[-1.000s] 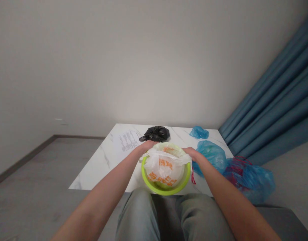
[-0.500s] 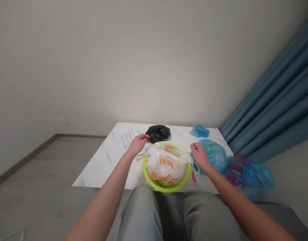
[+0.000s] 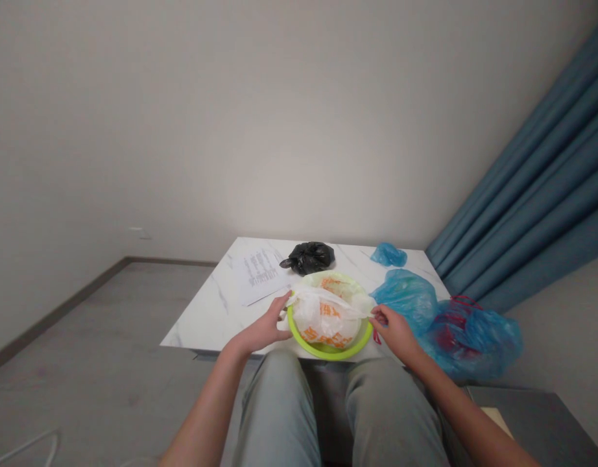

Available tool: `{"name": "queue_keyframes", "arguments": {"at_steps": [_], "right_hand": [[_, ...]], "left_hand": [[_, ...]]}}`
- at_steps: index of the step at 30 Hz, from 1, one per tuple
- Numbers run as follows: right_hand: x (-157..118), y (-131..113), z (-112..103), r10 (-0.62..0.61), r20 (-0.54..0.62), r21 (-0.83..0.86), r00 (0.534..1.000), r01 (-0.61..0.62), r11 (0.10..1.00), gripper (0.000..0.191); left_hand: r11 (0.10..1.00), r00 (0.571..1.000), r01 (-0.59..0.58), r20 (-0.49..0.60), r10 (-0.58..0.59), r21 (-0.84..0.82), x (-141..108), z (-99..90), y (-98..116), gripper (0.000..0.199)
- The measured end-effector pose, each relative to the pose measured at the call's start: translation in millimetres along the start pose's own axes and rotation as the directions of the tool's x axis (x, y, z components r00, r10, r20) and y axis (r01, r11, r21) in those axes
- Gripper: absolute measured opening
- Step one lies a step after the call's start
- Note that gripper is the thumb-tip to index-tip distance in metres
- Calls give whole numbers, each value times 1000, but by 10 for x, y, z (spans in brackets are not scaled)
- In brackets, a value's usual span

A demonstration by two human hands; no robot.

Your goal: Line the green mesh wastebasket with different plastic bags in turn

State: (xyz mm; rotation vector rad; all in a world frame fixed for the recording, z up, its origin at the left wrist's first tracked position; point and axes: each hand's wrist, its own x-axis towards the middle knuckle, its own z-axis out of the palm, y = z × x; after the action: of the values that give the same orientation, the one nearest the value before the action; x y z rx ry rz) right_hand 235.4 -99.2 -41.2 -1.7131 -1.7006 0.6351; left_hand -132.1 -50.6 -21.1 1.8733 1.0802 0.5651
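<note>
A white plastic bag [image 3: 328, 316] with orange lettering lies over a yellow-green basin [image 3: 331, 354] at the front of the white table. My left hand [image 3: 270, 323] is at the basin's left rim, its thumb apart from the fingers, with the fingertips at the bag's left handle. On the right side, my right hand [image 3: 390, 327] pinches the bag's other handle beside the rim. Behind the basin sits a knotted black plastic bag [image 3: 310, 258], touched by neither hand.
A printed sheet [image 3: 263, 275] lies at the table's left. Right of the basin are a blue bag [image 3: 408, 298], a blue bag with red cords [image 3: 469, 337] and a small blue bag [image 3: 389, 254] farther back. Blue curtains [image 3: 537, 188] hang at the right.
My left hand has come down from beside the black bag to the basin's left rim. My right hand has moved down onto the white bag's right handle. The view has shifted slightly.
</note>
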Motion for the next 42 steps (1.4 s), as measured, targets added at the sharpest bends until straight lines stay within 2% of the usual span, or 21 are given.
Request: {"name": "queue_keyframes", "arguments": {"at_steps": [2, 4, 9, 12, 15, 17, 19, 20, 21, 24, 26, 31, 34, 38, 40, 42], "right_hand": [[-41, 17, 33, 10, -24, 87, 1000, -8, 996, 18], [-94, 34, 60, 8, -45, 157, 999, -1, 988, 19], [-209, 124, 146, 14, -145, 197, 989, 15, 980, 19], [-212, 191, 186, 28, -185, 206, 982, 11, 978, 28], [-187, 239, 190, -33, -148, 101, 988, 49, 994, 37], [-176, 252, 181, -99, -130, -20, 987, 98, 995, 37], [-177, 245, 172, -162, -140, -111, 977, 147, 983, 34], [-181, 235, 169, -186, -153, -141, 971, 165, 976, 31], [-187, 221, 169, -207, -166, -165, 964, 180, 970, 27], [-206, 171, 190, -278, -201, -218, 939, 234, 947, 18], [-220, 147, 229, -332, -223, -246, 917, 276, 929, 15], [-261, 158, 367, -394, -288, -285, 873, 315, 905, 15], [-289, 197, 423, -421, -300, -267, 856, 348, 899, 16], [-338, 274, 464, -513, -268, -236, 816, 460, 856, 14], [-361, 322, 478, -581, -242, -245, 777, 530, 812, 14], [-376, 371, 487, -630, -212, -277, 747, 572, 772, 16]], "left_hand": [[1000, 1000, 9, -12, -9, -3, -14, 2, 29, 100], [1000, 999, 18, -27, -18, 3, -9, 15, 63, 93], [967, 974, 120, -217, -70, 226, 7, 136, 81, 40], [949, 946, 171, -313, -83, 265, -4, 291, -16, 26], [946, 920, 137, -392, -12, 293, -26, 474, -162, 26], [938, 875, 100, -479, 76, 331, -46, 574, -231, 26], [912, 829, 79, -534, 164, 403, -60, 626, -235, 49], [892, 829, 60, -520, 205, 448, -61, 628, -208, 61], [872, 847, 24, -473, 242, 489, -56, 613, -163, 70], [829, 926, -157, -212, 313, 537, 15, 476, 42, 88], [822, 942, -237, -83, 324, 519, 102, 343, 185, 99], [835, 962, -260, 60, 265, 486, 302, 124, 363, 99], [810, 970, -219, 35, 239, 545, 329, 154, 315, 76], [820, 974, -34, -164, 155, 571, 258, 338, 108, 25], [843, 951, 52, -283, 121, 535, 200, 463, -12, 8], [879, 920, 74, -373, 123, 471, 144, 587, -108, 6]]}}
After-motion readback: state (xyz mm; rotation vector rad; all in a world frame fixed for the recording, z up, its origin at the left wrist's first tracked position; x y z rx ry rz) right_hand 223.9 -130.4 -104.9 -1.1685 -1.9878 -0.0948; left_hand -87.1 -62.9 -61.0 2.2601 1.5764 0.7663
